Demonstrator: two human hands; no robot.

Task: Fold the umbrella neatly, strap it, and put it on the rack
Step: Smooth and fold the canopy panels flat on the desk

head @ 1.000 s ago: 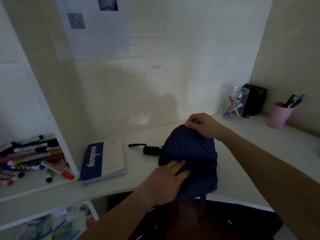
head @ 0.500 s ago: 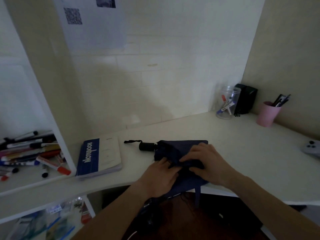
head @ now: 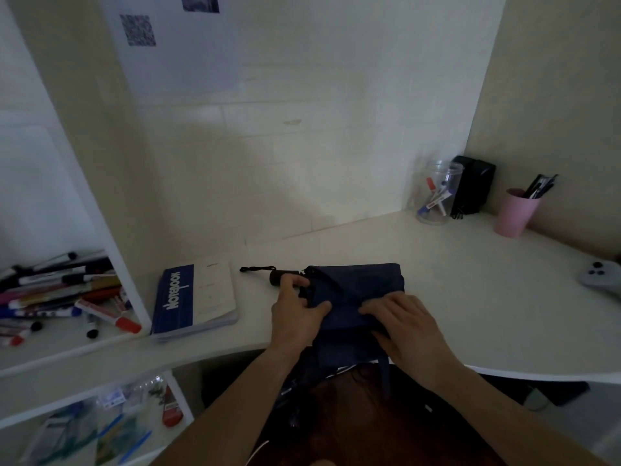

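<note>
A navy folding umbrella (head: 359, 287) lies flattened on the white desk (head: 470, 297), its black handle (head: 279, 276) and wrist loop pointing left. My left hand (head: 295, 314) grips the umbrella near the handle, thumb on the fabric and fingers curled over the handle end. My right hand (head: 406, 322) presses a folded flap of fabric down at the near edge, fingers curled over it. A fabric strap (head: 384, 375) hangs off the desk's front edge. The rack is not clearly identifiable.
A blue and white notebook (head: 195, 297) lies left of the umbrella. Markers (head: 60, 297) fill the left shelf. At back right stand a clear jar (head: 437, 196), a black box (head: 472, 186) and a pink pen cup (head: 515, 213). A grey controller (head: 601, 280) sits at far right.
My right hand brought the raised fabric down from the far side to the near edge, flattening the canopy. My left hand shifted left to the handle end.
</note>
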